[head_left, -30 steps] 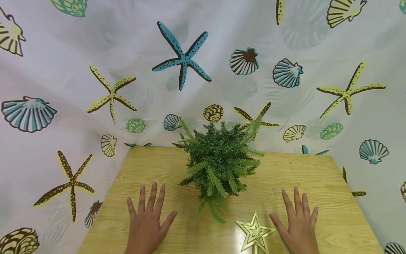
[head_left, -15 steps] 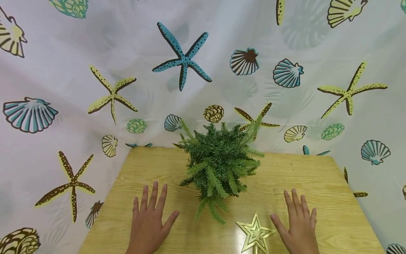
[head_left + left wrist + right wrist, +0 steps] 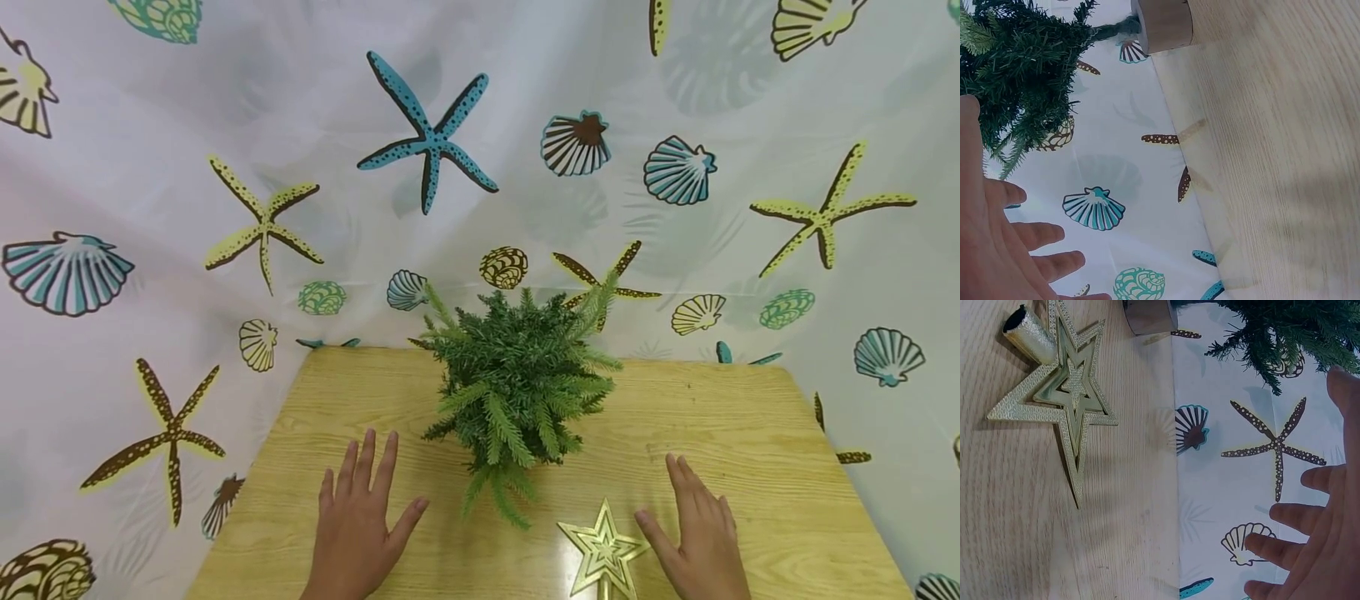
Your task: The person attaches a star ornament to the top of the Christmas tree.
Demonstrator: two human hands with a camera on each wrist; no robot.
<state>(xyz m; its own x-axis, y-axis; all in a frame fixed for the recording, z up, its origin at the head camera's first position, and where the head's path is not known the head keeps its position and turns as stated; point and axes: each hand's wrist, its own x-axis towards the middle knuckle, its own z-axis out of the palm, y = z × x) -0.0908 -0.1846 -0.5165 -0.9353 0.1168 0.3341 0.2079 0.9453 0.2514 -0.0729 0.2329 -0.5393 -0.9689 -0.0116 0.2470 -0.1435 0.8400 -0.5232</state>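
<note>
My left hand lies flat on the wooden surface, fingers straight and spread, grasping nothing. My right hand rests on the same surface on the other side, fingers straight and closer together, grip likewise released. Between the two hands, nearer my right, a gold star lies flat just beside my right thumb, not quite touching it as far as the head view shows. In the right wrist view the star shows nested outlines and a short gold tube at its base. A small green tree stands upright behind the star at the middle of the surface, on a wooden base, its lowest branches reaching toward the star. A curtain printed with starfish and shells hangs behind.
</note>
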